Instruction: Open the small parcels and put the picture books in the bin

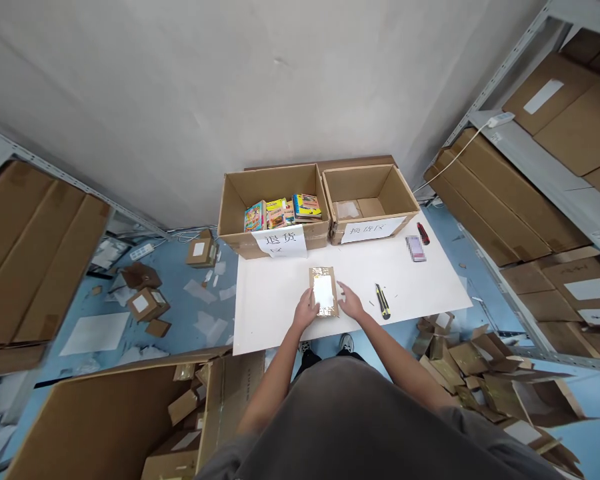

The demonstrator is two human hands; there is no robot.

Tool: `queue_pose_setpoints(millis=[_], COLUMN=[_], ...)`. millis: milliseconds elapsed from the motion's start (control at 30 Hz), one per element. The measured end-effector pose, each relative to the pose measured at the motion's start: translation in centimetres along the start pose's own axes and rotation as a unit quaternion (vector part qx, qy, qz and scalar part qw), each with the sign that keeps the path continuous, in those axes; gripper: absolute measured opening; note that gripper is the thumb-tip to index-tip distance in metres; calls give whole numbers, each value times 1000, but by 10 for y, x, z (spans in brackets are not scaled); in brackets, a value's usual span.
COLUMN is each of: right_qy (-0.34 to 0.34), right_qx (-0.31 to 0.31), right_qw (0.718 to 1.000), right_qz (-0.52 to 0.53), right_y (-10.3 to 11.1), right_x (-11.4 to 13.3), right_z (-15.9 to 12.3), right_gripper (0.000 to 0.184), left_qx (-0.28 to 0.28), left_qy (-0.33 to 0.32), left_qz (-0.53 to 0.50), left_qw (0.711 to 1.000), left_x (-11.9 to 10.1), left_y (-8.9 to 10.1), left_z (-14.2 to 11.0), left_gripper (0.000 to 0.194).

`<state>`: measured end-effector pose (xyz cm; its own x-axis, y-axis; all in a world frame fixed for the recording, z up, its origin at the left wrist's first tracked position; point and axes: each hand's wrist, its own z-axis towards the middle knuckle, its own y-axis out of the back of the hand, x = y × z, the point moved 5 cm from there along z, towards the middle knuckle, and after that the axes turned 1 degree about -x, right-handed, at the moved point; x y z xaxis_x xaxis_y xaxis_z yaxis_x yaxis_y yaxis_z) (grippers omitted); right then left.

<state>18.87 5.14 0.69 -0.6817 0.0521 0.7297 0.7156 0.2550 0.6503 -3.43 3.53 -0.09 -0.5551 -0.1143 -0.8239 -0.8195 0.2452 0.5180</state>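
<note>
A small brown cardboard parcel [323, 293], with a white label and shiny clear tape, lies near the front edge of the white table. My left hand [306, 310] grips its lower left side, the thumb over the edge. On the other side, my right hand [351, 302] is held with fingers curved and apart, close by the parcel's right edge. Whether those fingertips touch it, I cannot tell. A yellow-and-black utility knife [383, 301] lies to the right of my right hand.
Behind the parcel stand an open carton [235, 243] of colourful boxes or books and another carton [335, 230], each with a handwritten sheet. A red cutter [423, 233] and a pixelated card [416, 249] lie at right. A large carton [105, 427] and flattened boxes [480, 360] flank me.
</note>
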Motion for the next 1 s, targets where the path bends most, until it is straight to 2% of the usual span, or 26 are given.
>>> queue_pose_setpoints(millis=[100, 167, 233, 333, 400, 467, 533, 600, 700, 833, 900, 1000], right_qy=[38, 27, 0, -12, -4, -9, -34, -66, -87, -62, -42, 9], right_qx=[56, 58, 48, 20, -25, -49, -35, -18, -20, -46, -50, 4], right_qw=[998, 998, 999, 998, 998, 996, 995, 993, 992, 996, 998, 1000], right_qz=[-3, -10, -24, -53, -63, -72, -89, -100, -88, -36, -9, 6], right_y=[-15, -19, -14, 14, 39, 55, 57, 52, 48, 52, 49, 30], right_x=[-6, -5, 1, 18, 33, 44, 50, 50, 45, 32, 24, 21], right_z=[-41, -54, -52, -31, -9, 14, 35, 51, 59, 34, 10, -24], right_gripper=[94, 90, 77, 54, 47, 46, 48, 50, 54, 63, 72, 83], left_qx=[64, 57, 29, 3, -7, -2, 23, 41, 9, -86, -66, 18], left_qy=[-21, -13, -8, -17, -23, -18, 13, 48, 45, -21, -51, -87], left_qz=[-8, -19, -29, -55, -77, -86, -90, -101, -105, -41, -25, -17], left_qw=[998, 998, 999, 998, 997, 996, 996, 993, 993, 995, 996, 996], left_x=[7, 5, -6, -29, -42, -49, -50, -49, -53, -58, -54, -46], left_y=[-19, -25, -19, 7, 28, 40, 38, 27, 16, 21, 21, 10], left_z=[-34, -44, -42, -22, -4, 13, 26, 34, 40, 28, 15, -6], left_gripper=[91, 86, 74, 59, 60, 70, 82, 86, 80, 65, 64, 80])
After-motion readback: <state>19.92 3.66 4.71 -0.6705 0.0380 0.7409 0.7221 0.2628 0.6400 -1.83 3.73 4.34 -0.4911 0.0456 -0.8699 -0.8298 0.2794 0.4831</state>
